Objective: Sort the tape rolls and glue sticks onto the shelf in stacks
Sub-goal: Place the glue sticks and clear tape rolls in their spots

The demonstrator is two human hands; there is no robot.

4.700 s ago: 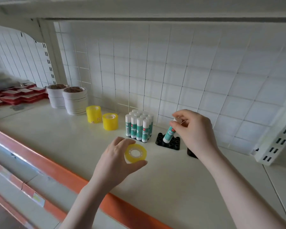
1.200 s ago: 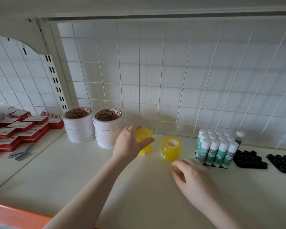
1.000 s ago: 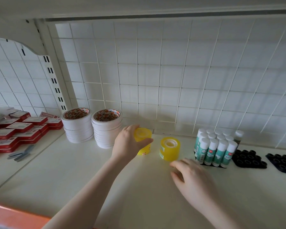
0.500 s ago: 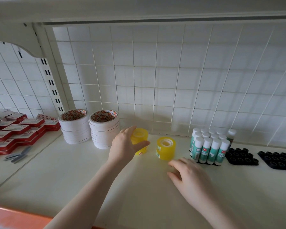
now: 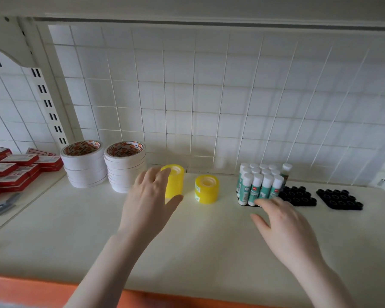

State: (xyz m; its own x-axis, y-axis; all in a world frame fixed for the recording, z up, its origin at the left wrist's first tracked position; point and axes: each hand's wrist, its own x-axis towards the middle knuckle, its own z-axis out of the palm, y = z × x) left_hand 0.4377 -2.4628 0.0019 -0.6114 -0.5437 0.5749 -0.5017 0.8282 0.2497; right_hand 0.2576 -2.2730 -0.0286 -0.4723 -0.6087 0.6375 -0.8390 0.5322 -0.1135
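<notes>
1. Right hand (image 5: 285, 230): empty, fingers spread, hovering over the shelf (image 5: 76, 241); now further right than half a second ago, its fingertips just before the glue sticks (image 5: 259, 184).
2. Left hand (image 5: 149, 201): fingers now loosened and open, no longer clasping the taller yellow tape stack (image 5: 175, 181), just in front of it.
3. Shorter yellow tape stack (image 5: 206, 189): unmoved, between the two.
4. White tape stacks (image 5: 105, 166): far left, unchanged.
</notes>
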